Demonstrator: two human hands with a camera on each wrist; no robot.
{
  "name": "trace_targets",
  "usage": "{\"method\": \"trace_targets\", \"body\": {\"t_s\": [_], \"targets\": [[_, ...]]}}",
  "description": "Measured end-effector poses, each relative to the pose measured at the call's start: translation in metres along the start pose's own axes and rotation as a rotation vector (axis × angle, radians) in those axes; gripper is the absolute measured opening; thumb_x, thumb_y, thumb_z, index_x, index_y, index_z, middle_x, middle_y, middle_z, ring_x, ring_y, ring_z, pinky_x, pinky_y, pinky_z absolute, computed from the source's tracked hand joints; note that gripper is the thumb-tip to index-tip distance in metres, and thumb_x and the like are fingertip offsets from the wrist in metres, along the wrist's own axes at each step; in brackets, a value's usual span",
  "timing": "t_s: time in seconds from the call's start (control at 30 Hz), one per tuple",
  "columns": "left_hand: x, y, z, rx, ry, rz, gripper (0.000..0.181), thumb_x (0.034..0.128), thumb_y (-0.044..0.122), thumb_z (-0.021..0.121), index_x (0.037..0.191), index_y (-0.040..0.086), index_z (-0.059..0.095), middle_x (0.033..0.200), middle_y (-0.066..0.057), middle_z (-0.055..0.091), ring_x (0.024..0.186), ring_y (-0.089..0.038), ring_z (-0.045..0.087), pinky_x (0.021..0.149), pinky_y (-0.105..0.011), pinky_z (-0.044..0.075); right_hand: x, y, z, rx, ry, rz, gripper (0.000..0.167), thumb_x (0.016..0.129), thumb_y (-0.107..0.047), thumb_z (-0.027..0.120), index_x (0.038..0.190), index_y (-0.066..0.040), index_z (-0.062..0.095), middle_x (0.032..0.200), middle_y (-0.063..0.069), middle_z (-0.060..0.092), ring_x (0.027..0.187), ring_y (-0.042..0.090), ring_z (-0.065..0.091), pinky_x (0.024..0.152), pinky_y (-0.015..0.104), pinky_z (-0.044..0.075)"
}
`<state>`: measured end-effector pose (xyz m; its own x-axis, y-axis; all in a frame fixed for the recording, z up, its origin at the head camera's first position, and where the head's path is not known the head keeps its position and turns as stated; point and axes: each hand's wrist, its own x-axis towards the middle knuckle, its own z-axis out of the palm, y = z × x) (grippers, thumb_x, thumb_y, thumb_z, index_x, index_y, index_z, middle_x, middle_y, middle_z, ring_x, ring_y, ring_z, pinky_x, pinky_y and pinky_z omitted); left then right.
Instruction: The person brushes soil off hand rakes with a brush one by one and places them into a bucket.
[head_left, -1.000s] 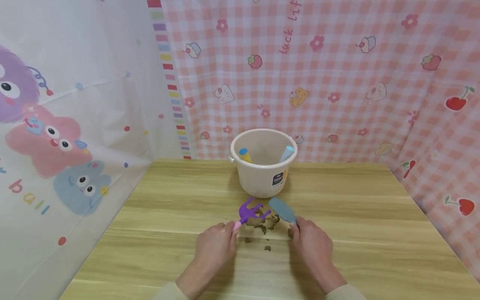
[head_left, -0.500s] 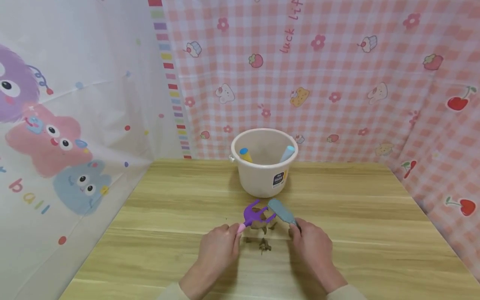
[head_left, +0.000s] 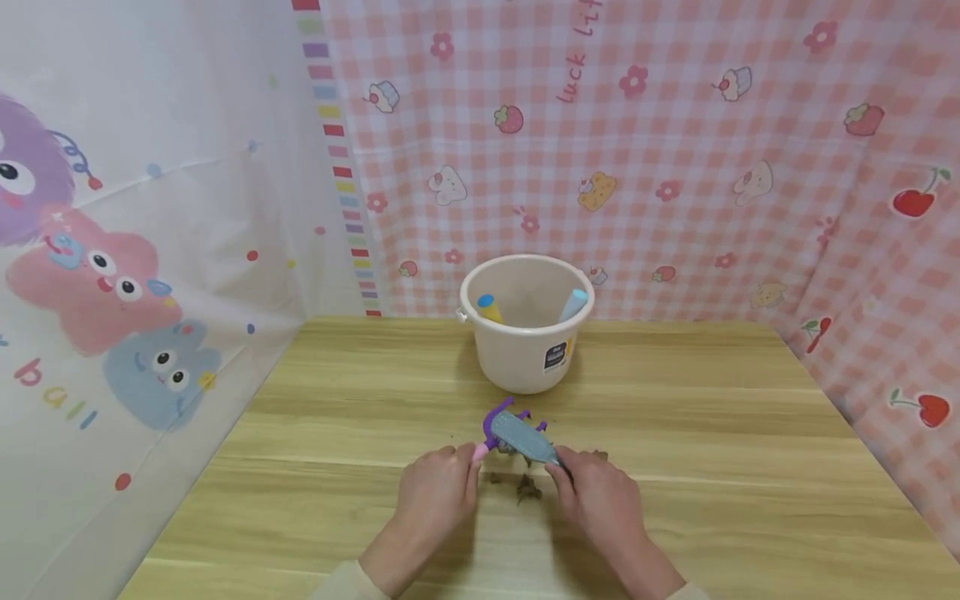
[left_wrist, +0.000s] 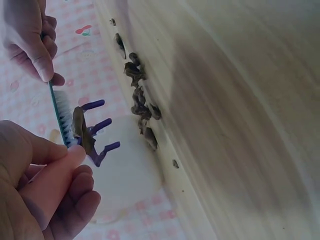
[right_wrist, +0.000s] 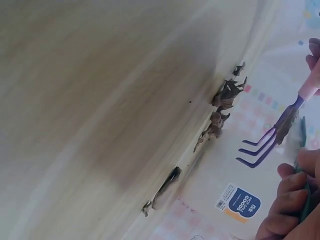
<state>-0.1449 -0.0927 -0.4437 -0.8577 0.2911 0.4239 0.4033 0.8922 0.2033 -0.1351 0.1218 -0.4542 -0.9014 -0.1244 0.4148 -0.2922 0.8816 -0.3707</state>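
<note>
My left hand (head_left: 437,498) grips the pink handle of a small hand rake with purple tines (left_wrist: 102,125). A dry brown leaf (left_wrist: 80,125) lies on the rake head, lifted off the table. In my right hand (head_left: 602,500) is a teal brush (head_left: 525,438), held by its handle. Its white bristles (left_wrist: 63,107) face the leaf and the rake head; whether they touch the leaf I cannot tell. From the head view the brush's back hides most of the rake. Below the tools, several crumpled dry leaves (head_left: 528,489) are scattered on the wooden table (head_left: 337,417).
Just behind the tools stands a cream bucket (head_left: 517,358). A yellow handle with a blue end (head_left: 489,307) and a light blue handle (head_left: 573,305) lean inside it. A pink checked cloth (head_left: 660,142) hangs at the back, a white printed cloth (head_left: 225,192) at the left.
My right hand has brought the brush leftwards over the rake head. The rake shifted slightly right and nearer, then back a little left. Some leaf bits have dropped to the near cluster on the table.
</note>
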Motion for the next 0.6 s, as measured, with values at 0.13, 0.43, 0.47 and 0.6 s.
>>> {"method": "trace_targets", "body": {"t_s": [0.13,0.43,0.47,0.6], "targets": [[-0.001,0.001,0.002,-0.013,-0.015,-0.014,0.011,0.0895,0.015,0.07,0.091,0.004,0.07,0.059,-0.001,0.05,0.047,-0.014,0.046,0.041,-0.025,0.038,-0.001,0.002,0.002,-0.03,0.028,0.021,0.008,0.091,-0.024,0.072,0.092,-0.016,0.072,0.065,0.001,0.059,0.053,0.022,0.057,0.04,0.034,0.038],[-0.002,0.003,0.005,0.006,-0.008,-0.015,0.019,0.093,0.017,0.067,0.078,0.008,0.062,0.056,0.002,0.042,0.045,-0.011,0.039,0.039,-0.023,0.032,-0.003,0.0,0.001,0.023,0.088,0.03,0.006,0.091,-0.021,0.072,0.093,-0.016,0.07,0.069,0.0,0.062,0.057,0.024,0.06,0.044,0.037,0.042],[-0.001,0.003,0.005,0.015,0.002,-0.015,0.022,0.0934,0.017,0.067,0.075,0.008,0.059,0.055,0.003,0.04,0.044,-0.011,0.038,0.039,-0.023,0.031,-0.004,-0.003,0.001,0.038,0.097,0.016,0.007,0.091,-0.021,0.072,0.093,-0.015,0.07,0.07,0.0,0.062,0.057,0.021,0.058,0.044,0.036,0.041],[0.002,0.004,0.002,0.047,0.023,-0.023,0.031,0.0948,0.019,0.065,0.068,0.011,0.052,0.054,0.002,0.038,0.043,-0.012,0.037,0.038,-0.024,0.031,-0.009,-0.011,0.002,0.035,0.09,-0.032,0.014,0.091,-0.021,0.072,0.1,-0.012,0.071,0.069,-0.001,0.061,0.052,0.014,0.053,0.042,0.028,0.039]]}}
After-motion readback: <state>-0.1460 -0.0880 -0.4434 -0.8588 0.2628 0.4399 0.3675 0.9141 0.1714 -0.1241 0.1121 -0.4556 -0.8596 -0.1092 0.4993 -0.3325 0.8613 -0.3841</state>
